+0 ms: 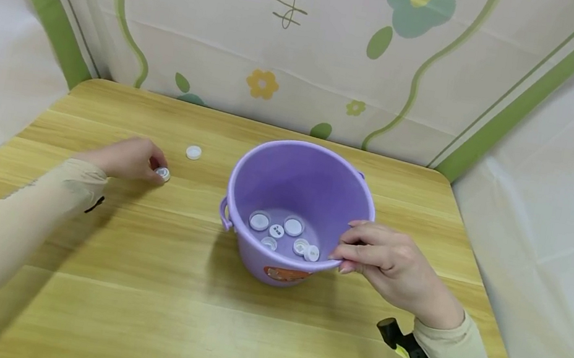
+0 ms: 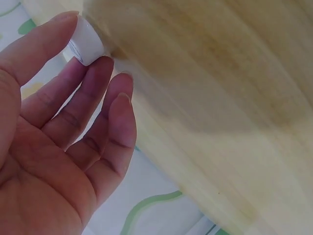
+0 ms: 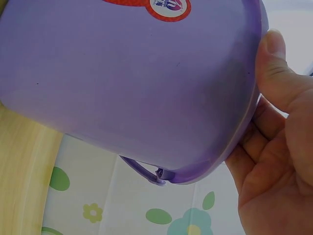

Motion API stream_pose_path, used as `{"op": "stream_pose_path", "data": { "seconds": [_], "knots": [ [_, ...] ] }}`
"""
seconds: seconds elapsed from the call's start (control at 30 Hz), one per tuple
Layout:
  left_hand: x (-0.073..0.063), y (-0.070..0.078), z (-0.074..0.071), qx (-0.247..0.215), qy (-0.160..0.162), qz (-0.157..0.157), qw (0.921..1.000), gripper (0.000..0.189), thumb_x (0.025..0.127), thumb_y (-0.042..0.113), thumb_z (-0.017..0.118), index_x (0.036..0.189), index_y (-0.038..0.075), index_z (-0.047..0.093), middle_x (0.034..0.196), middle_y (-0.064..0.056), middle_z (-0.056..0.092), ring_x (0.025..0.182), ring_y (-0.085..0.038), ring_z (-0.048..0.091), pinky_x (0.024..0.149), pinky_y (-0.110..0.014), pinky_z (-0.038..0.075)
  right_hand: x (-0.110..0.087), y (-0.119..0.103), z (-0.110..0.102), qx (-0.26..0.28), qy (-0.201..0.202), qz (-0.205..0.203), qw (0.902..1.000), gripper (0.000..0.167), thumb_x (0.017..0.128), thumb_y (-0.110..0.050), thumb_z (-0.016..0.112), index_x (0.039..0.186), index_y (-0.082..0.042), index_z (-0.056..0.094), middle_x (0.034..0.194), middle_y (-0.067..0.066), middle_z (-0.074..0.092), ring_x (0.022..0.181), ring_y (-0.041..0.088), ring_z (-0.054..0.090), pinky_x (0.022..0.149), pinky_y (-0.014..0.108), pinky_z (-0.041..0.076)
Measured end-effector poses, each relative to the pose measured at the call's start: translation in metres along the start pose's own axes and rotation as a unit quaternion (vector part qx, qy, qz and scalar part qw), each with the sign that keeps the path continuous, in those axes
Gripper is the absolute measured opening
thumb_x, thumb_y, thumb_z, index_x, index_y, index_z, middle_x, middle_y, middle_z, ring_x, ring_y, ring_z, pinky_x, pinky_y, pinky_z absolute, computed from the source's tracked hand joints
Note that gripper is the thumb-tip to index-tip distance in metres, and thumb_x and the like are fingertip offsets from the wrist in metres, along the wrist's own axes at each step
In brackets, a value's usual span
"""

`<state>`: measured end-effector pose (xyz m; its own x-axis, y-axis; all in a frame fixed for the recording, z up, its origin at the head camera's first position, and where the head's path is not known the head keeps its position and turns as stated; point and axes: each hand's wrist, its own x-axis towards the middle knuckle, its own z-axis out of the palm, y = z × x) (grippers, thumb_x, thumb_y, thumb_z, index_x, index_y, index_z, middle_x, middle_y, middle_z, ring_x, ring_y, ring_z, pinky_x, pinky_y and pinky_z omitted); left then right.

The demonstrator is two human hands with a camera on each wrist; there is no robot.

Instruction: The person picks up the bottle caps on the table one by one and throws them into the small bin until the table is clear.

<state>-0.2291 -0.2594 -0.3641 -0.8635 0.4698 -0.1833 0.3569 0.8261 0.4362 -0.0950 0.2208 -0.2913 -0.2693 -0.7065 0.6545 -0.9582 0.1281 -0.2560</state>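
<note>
Between thumb and fingertips, my left hand [image 1: 128, 159] pinches a small white bottle cap [image 1: 162, 174] low over the table's left part. The left wrist view shows this cap [image 2: 88, 41] tilted on its edge, close to the wood. My right hand [image 1: 392, 263] grips the rim of a purple bucket [image 1: 295, 199] at its near right side, thumb outside and fingers over the edge. Several white and clear caps [image 1: 293, 226] lie on the bucket's floor. Another white cap [image 1: 193, 152] lies flat on the table, beyond my left hand.
The wood-grain table [image 1: 130, 317] ends at a flowered cloth backdrop [image 1: 330, 48], with white sheets at both sides. A handle [image 1: 225, 214] hangs at the bucket's left side. An orange-red sticker [image 1: 285, 274] is on its front.
</note>
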Motion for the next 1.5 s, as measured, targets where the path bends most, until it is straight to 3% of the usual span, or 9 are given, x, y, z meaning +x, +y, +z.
{"op": "stream_pose_path", "data": {
  "seconds": [0.23, 0.4, 0.7, 1.0, 1.2, 1.5],
  "knots": [
    [-0.004, 0.006, -0.008, 0.009, 0.005, -0.001, 0.9999, 0.026, 0.087, 0.019, 0.076, 0.104, 0.0, 0.073, 0.095, -0.007, 0.07, 0.091, -0.027, 0.063, 0.08, -0.049, 0.051, 0.001, 0.0, 0.0, 0.001, -0.002, -0.002, 1.0, 0.022, 0.096, -0.024, 0.063, 0.094, -0.006, 0.075, 0.093, 0.005, 0.068, 0.088, 0.023, 0.064, 0.107, 0.036, 0.041],
    [-0.006, 0.019, -0.021, 0.019, 0.035, 0.014, 0.9991, 0.023, 0.087, 0.017, 0.076, 0.103, 0.001, 0.073, 0.095, -0.007, 0.07, 0.09, -0.026, 0.063, 0.079, -0.047, 0.05, 0.001, -0.001, 0.0, -0.002, -0.001, -0.004, 1.0, 0.023, 0.096, -0.024, 0.063, 0.094, -0.005, 0.075, 0.093, 0.005, 0.068, 0.088, 0.024, 0.064, 0.106, 0.035, 0.042],
    [-0.015, 0.053, -0.049, 0.044, 0.066, 0.037, 0.9961, 0.021, 0.087, 0.017, 0.076, 0.102, 0.003, 0.073, 0.093, -0.004, 0.071, 0.085, -0.023, 0.065, 0.074, -0.044, 0.052, 0.001, -0.001, 0.0, -0.002, 0.002, -0.005, 1.0, 0.023, 0.096, -0.024, 0.063, 0.094, -0.005, 0.075, 0.092, 0.005, 0.067, 0.087, 0.023, 0.063, 0.106, 0.035, 0.042],
    [-0.031, 0.099, -0.07, 0.083, 0.115, 0.078, 0.9868, 0.024, 0.088, 0.018, 0.074, 0.108, 0.006, 0.074, 0.097, -0.004, 0.072, 0.084, -0.021, 0.065, 0.075, -0.042, 0.051, 0.001, -0.001, 0.0, 0.002, 0.004, -0.007, 1.0, 0.023, 0.096, -0.024, 0.063, 0.094, -0.004, 0.075, 0.092, 0.005, 0.067, 0.086, 0.023, 0.064, 0.106, 0.035, 0.042],
    [-0.039, 0.124, -0.074, 0.099, 0.124, 0.101, 0.9822, 0.018, 0.091, 0.021, 0.071, 0.107, 0.013, 0.074, 0.098, 0.001, 0.071, 0.089, -0.021, 0.064, 0.077, -0.043, 0.05, 0.001, -0.001, 0.001, 0.003, 0.005, -0.007, 1.0, 0.023, 0.096, -0.024, 0.064, 0.094, -0.004, 0.075, 0.091, 0.005, 0.067, 0.087, 0.025, 0.063, 0.105, 0.035, 0.042],
    [-0.049, 0.152, -0.073, 0.115, 0.134, 0.125, 0.9763, 0.029, 0.089, 0.02, 0.074, 0.114, 0.006, 0.072, 0.105, -0.005, 0.071, 0.085, -0.021, 0.065, 0.076, -0.041, 0.052, 0.001, -0.001, 0.001, 0.006, 0.005, -0.007, 0.9999, 0.023, 0.096, -0.024, 0.064, 0.094, -0.004, 0.075, 0.091, 0.005, 0.067, 0.087, 0.024, 0.063, 0.105, 0.034, 0.042]
  ]
}}
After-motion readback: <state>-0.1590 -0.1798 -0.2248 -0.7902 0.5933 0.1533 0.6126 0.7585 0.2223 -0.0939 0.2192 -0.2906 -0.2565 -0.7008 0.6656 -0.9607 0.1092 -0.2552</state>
